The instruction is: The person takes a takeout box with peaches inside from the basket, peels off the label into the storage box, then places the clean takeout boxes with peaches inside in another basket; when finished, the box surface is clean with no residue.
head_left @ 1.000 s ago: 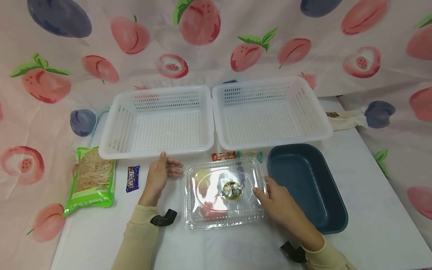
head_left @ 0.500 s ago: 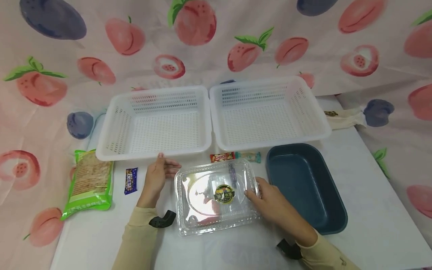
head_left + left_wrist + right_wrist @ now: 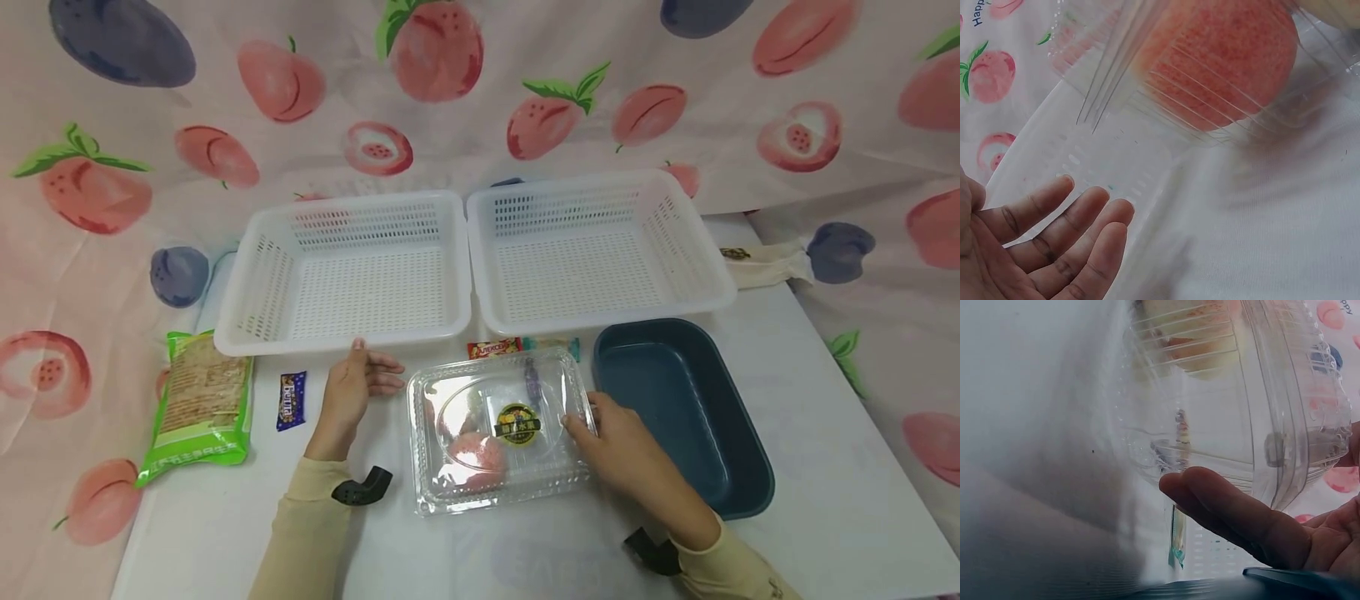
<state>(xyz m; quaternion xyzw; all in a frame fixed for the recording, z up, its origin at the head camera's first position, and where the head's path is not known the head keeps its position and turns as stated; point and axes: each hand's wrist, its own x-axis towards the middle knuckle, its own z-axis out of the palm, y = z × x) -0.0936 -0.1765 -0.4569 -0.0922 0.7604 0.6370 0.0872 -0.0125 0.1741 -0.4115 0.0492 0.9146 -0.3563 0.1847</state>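
My right hand (image 3: 626, 458) grips the right edge of a clear plastic clamshell box (image 3: 540, 471), thumb on the lid and fingers underneath. The box is lidded, slightly tilted and held above the table; a round black-and-gold label (image 3: 517, 425) marks its lid. Inside lies a reddish peach (image 3: 477, 461), seen close in the left wrist view, with paler fruit (image 3: 1200, 359) partly visible in the right wrist view. My left hand (image 3: 352, 396) is beside the box's left side, fingers loosely extended, apart from it and holding nothing.
Two white baskets (image 3: 345, 340) (image 3: 607, 315) stand side by side behind. A dark blue basin (image 3: 682, 417) is at the right. Small wrapped candies (image 3: 493, 348) lie behind the box, a blue one (image 3: 291, 402) farther left. A green-edged food packet (image 3: 202, 400) lies at far left.
Held by my right hand, the box swung left and tilted, then came back right. The peach inside shows more clearly at the lower left. My left hand stays nearly still.
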